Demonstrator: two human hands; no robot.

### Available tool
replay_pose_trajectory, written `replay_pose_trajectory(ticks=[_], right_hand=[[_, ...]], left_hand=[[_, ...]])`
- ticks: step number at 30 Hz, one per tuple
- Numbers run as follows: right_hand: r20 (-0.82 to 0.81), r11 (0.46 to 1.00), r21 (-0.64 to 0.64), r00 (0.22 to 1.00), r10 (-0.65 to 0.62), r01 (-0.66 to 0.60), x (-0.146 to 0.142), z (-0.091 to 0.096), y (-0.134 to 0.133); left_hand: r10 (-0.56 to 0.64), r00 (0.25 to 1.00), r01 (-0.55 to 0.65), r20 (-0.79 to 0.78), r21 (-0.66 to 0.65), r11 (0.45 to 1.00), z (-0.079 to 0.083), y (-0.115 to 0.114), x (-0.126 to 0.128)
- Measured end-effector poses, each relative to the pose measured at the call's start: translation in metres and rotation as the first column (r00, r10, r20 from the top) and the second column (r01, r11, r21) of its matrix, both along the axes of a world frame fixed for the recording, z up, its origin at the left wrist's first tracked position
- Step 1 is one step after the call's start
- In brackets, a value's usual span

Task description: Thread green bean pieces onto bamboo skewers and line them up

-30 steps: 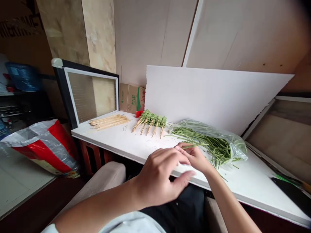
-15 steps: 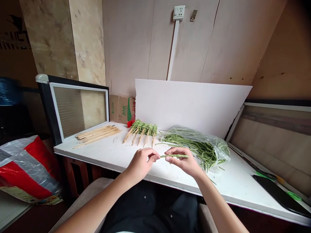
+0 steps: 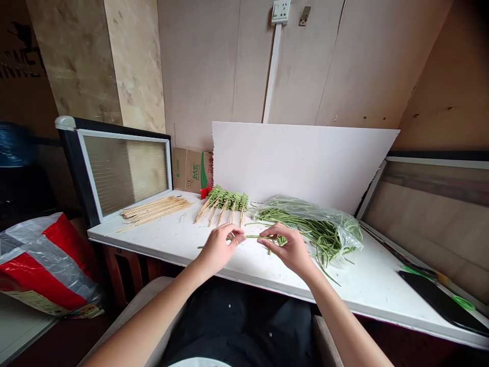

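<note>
Between my two hands a thin green bean is held level, a little above the white table. My left hand pinches its left part between thumb and fingers. My right hand grips the right part the same way. Short green bean pieces show on the table behind my right hand, partly hidden by it. Long beans lie in a clear plastic bag beyond that hand. Skewered bean pieces are stacked toward the back, their sticks pointing at me.
Bare wooden skewers are spread on the table's left. A cardboard box and a white board stand at the back. A black phone-like slab and scissors-like tool lie at the right edge. Low partitions flank the table.
Both hands have moved slightly up and away from me with the bean. More bean stretches between the fingertips now, and short pieces show behind my right hand.
</note>
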State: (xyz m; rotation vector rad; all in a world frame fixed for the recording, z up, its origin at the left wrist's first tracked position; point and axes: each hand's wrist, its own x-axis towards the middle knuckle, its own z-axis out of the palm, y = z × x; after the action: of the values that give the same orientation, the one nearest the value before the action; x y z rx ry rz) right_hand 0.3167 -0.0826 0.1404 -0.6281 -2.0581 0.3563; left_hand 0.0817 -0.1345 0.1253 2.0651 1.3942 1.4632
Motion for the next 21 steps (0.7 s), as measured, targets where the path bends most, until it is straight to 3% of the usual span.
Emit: replay_pose_trajectory(ticks=[6,21], right_hand=[[0.048,0.997,0.052,0.998,0.05,-0.053,-0.01,0.0,-0.009],[0.112,0.995,0.071,0.992,0.064,-0.073,-0.015,-0.007,-0.008]], left_hand=[[-0.157,0.986,0.157,0.055,0.007,0.988,-0.011,-0.005,0.019],[-0.112,0.993,0.112,-0.022,-0.001,0.994,-0.007,-0.003,0.008]])
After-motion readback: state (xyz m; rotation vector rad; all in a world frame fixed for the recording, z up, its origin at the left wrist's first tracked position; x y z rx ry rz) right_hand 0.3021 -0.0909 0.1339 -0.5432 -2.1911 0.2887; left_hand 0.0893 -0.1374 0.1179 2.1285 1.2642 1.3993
